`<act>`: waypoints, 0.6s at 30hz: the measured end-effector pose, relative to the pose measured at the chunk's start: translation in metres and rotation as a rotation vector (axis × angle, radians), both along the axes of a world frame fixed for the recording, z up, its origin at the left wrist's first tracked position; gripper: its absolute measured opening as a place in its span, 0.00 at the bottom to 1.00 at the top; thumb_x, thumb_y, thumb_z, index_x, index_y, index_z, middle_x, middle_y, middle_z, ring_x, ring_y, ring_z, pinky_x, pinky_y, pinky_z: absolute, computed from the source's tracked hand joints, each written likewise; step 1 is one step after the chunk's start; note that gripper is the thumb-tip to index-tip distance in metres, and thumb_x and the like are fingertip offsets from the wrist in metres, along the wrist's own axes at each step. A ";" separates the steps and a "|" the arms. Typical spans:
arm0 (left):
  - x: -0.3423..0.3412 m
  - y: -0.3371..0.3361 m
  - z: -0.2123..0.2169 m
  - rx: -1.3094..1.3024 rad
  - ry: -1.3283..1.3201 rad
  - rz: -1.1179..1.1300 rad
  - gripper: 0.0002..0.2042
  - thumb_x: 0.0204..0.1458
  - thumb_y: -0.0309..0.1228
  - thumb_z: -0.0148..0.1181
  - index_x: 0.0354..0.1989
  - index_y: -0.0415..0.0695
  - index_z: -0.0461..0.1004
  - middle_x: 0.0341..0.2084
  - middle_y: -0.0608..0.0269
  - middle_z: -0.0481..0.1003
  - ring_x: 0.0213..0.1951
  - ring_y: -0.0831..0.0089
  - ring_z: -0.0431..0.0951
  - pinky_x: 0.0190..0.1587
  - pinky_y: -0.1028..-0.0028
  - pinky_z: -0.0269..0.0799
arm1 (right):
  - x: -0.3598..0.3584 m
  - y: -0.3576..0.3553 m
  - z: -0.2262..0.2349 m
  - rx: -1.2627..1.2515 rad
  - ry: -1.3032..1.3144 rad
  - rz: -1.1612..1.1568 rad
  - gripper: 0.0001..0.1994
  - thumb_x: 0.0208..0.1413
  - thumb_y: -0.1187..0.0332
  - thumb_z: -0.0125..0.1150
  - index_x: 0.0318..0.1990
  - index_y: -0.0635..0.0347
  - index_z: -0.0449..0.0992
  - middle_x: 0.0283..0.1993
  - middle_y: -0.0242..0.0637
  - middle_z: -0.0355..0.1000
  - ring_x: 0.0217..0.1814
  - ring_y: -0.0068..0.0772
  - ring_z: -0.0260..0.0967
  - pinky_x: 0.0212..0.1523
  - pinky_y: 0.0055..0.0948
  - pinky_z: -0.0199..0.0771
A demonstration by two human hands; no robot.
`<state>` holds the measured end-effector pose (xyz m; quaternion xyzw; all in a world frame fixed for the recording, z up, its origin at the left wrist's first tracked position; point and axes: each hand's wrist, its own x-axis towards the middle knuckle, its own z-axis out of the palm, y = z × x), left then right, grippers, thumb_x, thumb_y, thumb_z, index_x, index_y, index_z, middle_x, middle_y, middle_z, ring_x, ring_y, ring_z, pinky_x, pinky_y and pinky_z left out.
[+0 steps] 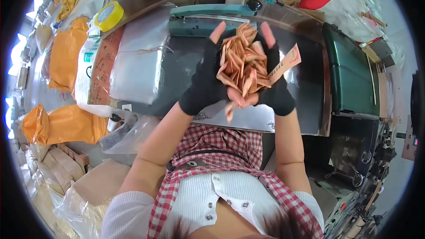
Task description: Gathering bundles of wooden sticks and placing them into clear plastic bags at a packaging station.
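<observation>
Two hands: left hand (208,79) and right hand (274,84), in black fingerless gloves, cupped together, grasping a heap of small tan paper sachets (243,66).
Heap: raised at 12 o'clock from the chest, above the shiny steel worktop (181,71).
Doing it well: keep palms sealed — one sachet already hangs low.
Surface: teal heat sealer (208,15) at 12 o'clock; yellow tape roll (109,16) at 10.
Room: orange bags (62,124) at 9 — crowded.

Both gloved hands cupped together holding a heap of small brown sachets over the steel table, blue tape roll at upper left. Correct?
One slip: the tape roll at upper left is yellow, not blue, as the head view shows. The rest holds: the left hand and right hand, in black fingerless gloves, cup a heap of small brown sachets over the steel table.
</observation>
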<state>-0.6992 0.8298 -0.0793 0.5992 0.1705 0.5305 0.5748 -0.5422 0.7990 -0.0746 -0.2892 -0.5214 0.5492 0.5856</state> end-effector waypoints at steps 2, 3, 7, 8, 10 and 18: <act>0.002 0.027 -0.037 0.024 -0.061 -0.093 0.57 0.32 0.53 0.74 0.66 0.37 0.45 0.57 0.55 0.62 0.60 0.65 0.61 0.63 0.66 0.55 | -0.003 0.016 -0.011 0.158 -0.139 -0.130 0.69 0.18 0.64 0.85 0.69 0.65 0.36 0.64 0.45 0.57 0.64 0.38 0.58 0.63 0.36 0.59; 0.007 0.034 -0.036 -0.007 -0.108 -0.097 0.51 0.36 0.51 0.72 0.64 0.37 0.50 0.56 0.57 0.63 0.59 0.67 0.63 0.61 0.67 0.58 | 0.004 0.026 -0.020 0.251 -0.421 -0.242 0.70 0.15 0.62 0.85 0.68 0.66 0.37 0.63 0.45 0.58 0.63 0.37 0.59 0.62 0.34 0.60; 0.017 0.019 -0.030 -0.221 -0.250 0.015 0.39 0.44 0.47 0.66 0.59 0.37 0.55 0.53 0.58 0.65 0.55 0.70 0.66 0.58 0.69 0.62 | 0.002 0.036 -0.041 0.193 -1.037 -0.201 0.66 0.20 0.54 0.83 0.67 0.66 0.42 0.62 0.47 0.58 0.62 0.41 0.61 0.61 0.36 0.62; 0.014 0.007 -0.044 -0.202 -0.178 0.131 0.38 0.45 0.46 0.65 0.59 0.37 0.55 0.52 0.57 0.66 0.54 0.69 0.67 0.58 0.69 0.62 | 0.000 0.030 -0.049 0.359 -0.844 -0.347 0.58 0.28 0.54 0.80 0.66 0.66 0.47 0.62 0.48 0.58 0.61 0.41 0.61 0.61 0.36 0.62; 0.010 -0.028 -0.044 -0.570 -0.214 0.135 0.36 0.48 0.44 0.63 0.60 0.38 0.55 0.52 0.55 0.67 0.54 0.67 0.68 0.58 0.68 0.62 | -0.025 -0.008 -0.018 0.163 -0.317 -0.328 0.42 0.43 0.54 0.70 0.62 0.66 0.57 0.61 0.47 0.59 0.60 0.40 0.62 0.61 0.37 0.62; -0.115 -0.080 -0.044 0.450 0.586 -0.349 0.31 0.53 0.32 0.57 0.63 0.36 0.52 0.50 0.37 0.68 0.48 0.44 0.74 0.48 0.55 0.71 | -0.025 -0.112 -0.055 -1.105 0.344 0.313 0.36 0.55 0.44 0.54 0.60 0.67 0.61 0.53 0.48 0.67 0.52 0.42 0.68 0.56 0.34 0.63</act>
